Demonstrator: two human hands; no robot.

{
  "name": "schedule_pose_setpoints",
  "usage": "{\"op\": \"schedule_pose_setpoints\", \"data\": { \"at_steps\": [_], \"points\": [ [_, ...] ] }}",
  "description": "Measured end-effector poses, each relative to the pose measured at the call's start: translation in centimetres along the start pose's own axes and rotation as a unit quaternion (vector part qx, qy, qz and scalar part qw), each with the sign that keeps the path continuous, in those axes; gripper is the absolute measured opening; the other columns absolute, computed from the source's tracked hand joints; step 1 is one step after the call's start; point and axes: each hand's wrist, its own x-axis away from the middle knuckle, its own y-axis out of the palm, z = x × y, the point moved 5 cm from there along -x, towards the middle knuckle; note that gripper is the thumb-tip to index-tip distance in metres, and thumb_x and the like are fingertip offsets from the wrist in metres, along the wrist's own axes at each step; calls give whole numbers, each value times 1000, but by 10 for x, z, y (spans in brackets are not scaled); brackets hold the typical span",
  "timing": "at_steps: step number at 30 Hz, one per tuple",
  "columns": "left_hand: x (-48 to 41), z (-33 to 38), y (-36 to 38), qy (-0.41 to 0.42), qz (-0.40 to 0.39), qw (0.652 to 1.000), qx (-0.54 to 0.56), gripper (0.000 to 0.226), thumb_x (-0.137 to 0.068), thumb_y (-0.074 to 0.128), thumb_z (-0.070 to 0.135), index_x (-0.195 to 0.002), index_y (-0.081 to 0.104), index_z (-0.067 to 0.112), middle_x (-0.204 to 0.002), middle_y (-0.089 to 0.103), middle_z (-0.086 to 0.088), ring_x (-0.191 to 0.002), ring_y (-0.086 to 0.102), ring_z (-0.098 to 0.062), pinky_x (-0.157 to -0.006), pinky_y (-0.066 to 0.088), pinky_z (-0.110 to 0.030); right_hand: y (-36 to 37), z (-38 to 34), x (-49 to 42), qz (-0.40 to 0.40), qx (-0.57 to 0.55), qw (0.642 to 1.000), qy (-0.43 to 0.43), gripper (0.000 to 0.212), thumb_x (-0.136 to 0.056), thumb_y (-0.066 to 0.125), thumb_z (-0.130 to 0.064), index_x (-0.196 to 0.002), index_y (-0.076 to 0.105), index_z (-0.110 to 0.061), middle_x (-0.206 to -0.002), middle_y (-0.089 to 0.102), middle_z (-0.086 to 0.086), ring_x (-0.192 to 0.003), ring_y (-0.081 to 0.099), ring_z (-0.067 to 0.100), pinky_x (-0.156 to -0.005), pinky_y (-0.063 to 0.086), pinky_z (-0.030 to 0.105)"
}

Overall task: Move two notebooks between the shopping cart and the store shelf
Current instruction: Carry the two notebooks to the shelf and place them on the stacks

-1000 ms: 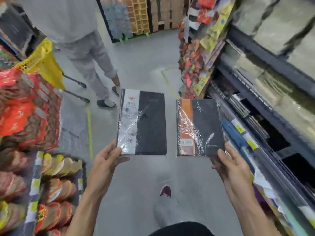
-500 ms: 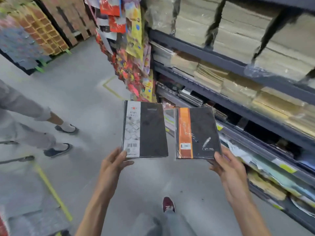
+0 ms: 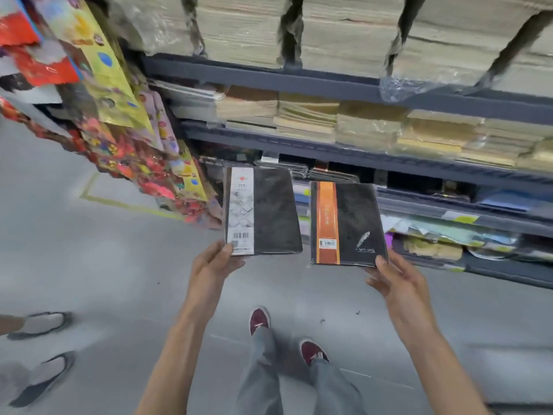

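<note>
While both notebooks are held up flat toward the camera in front of the store shelf (image 3: 329, 82), each is pinched at a bottom corner. The left hand (image 3: 214, 265) grasps the lower left corner of the white-banded notebook (image 3: 269, 211), thumb on the front by the barcode. This is a flat rectangle with a matte black cover and a pale paper strip down its spine side. The right hand (image 3: 395, 280) grasps the lower right corner of the orange-banded notebook (image 3: 350, 226), which has a similar black cover, an orange strip down its left edge and a small silver feather mark near the bottom. The two notebooks are near each other but apart, the orange-banded one a little lower.

Behind them, the shelf's dark grey metal rails run across the frame. The upper tiers carry paper stacks (image 3: 368, 127) in beige and yellowish tones, some under glossy clear wrap. The lower tiers hold flat, mixed-colour stationery, too blurred to name. To the left hang bright, crinkled packets (image 3: 113, 94) in red and yellow. The floor (image 3: 89, 265) is smooth grey with a yellow tape line (image 3: 125, 205). The person's maroon shoes (image 3: 258, 319) stand below, and another person's dark slip-on shoes (image 3: 42, 322) show at the left edge.
</note>
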Motion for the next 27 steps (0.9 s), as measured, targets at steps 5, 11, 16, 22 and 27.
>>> {"op": "schedule_pose_setpoints", "data": {
  "at_steps": [5,11,16,22,27],
  "points": [
    [-54,6,-10,-19,-59,998,-29,24,-102,49,8,-117,68,7,-117,72,-14,-102,65,-30,-87,55,-30,23,15,-10,63,-15,998,-9,52,-71,75,-25,-119,66,-8,-87,76,-3,-73,71,11,-62,57,22],
    [-92,0,-14,-39,-96,995,-13,23,-101,49,7,-115,66,2,-117,68,-15,-103,62,-29,-86,56,-27,37,37,-35,103,-18,995,-3,29,-96,60,-10,-124,65,-3,-111,73,11,-93,70,21,-67,56,22],
    [-115,-10,-3,-44,-96,994,3,26,-102,46,5,-121,61,-2,-122,65,-16,-103,64,-23,-85,56,-25,42,43,-65,120,-35,992,3,31,-97,59,-9,-127,63,0,-109,72,9,-94,68,22,-68,55,21],
    [-137,-15,10,-41,-104,993,31,26,-93,58,14,-116,65,5,-122,65,-12,-97,66,-17,-89,56,-28,43,46,-99,121,-61,991,11,35,-96,60,-7,-129,59,3,-112,69,14,-82,70,15,-67,56,22],
    [-158,-17,18,-15,-117,993,0,27,-103,43,5,-118,65,8,-115,71,-2,-103,66,-14,-90,55,-27,45,49,-126,123,-70,990,15,38,-95,62,-8,-131,58,2,-112,66,16,-78,70,15,-67,56,22]
  ]
}}
